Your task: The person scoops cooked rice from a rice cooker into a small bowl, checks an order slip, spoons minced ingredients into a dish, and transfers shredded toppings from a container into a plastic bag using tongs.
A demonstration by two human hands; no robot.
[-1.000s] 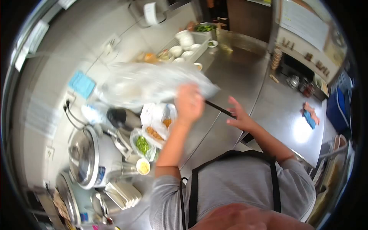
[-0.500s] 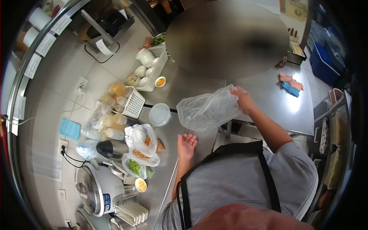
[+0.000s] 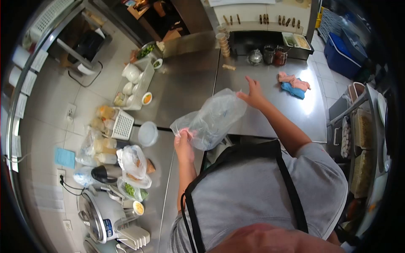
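Clear plastic bag (image 3: 213,120) is held up in the air between the two hands, above the near edge of the right surface (image 3: 306,118) and the dark gap beside it, just beyond the apron (image 3: 253,152). The left grip (image 3: 184,145) looks clamped on the bag's lower left end, thumb outside, pinkish fingers showing through the film. The right grip (image 3: 252,96) meets the upper right edge with one finger pointing up and away; I cannot tell whether it pinches the plastic or only rests against it. The step in hand seems to be handling the loose bag with both hands; controlling such limp film would call for a sure hold at each end. Farther out, a round tub (image 3: 147,133) and a filled food bag (image 3: 134,162) sit on the left surface (image 3: 181,84), and crumpled cloths (image 3: 294,85) lie on the right one. The bag's mouth is hard to make out among the folds and glare, its faint blue print unreadable, and the lower cooker (image 3: 90,244) is cut off by the frame
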